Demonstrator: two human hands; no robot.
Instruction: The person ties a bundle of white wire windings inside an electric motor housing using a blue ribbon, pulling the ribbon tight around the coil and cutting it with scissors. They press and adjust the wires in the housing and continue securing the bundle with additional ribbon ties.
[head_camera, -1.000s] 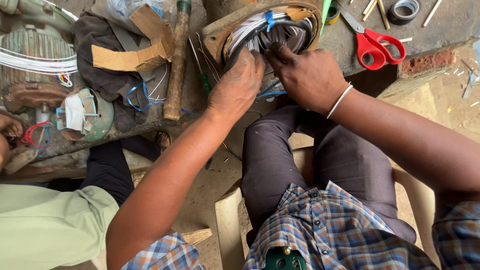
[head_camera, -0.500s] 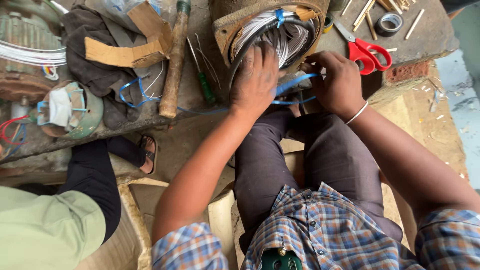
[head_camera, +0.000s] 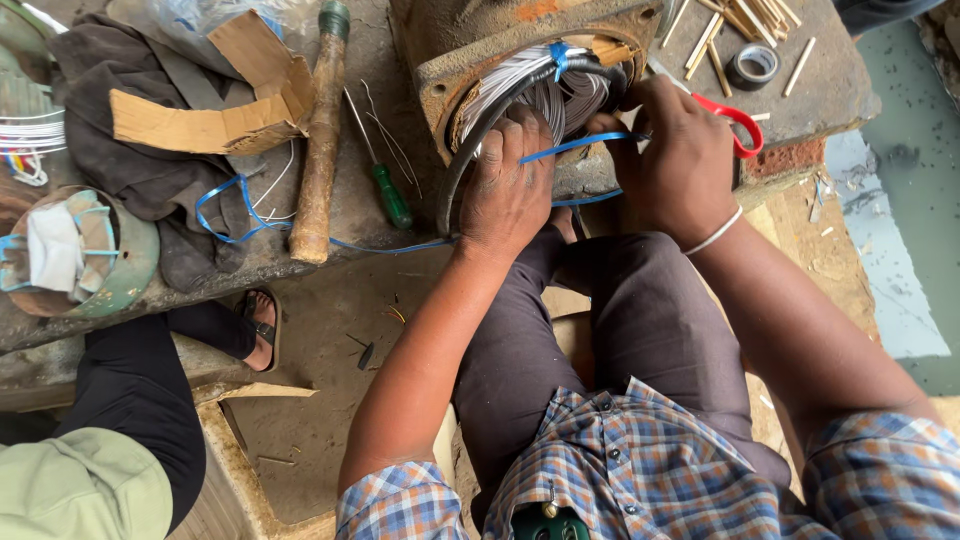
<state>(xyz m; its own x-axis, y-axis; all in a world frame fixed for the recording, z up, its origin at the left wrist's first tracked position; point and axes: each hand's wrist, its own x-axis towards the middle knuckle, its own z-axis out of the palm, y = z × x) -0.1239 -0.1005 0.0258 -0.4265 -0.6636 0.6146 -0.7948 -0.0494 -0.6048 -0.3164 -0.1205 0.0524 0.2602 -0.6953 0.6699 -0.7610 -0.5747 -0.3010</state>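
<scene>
Here, the left hand presses its fingers onto the silvery wire winding in the rusty motor housing, at the bench edge. The right hand pinches the thin blue tie strap, pulled taut. In my judgement the slick strap could slip or nick the fine strands. Beyond lie red-handled scissors and wooden sticks.

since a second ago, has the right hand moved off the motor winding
Yes. The right hand has shifted from the winding's rim toward the red scissors, judged against the motor housing; it now grips the blue strap there.
</scene>
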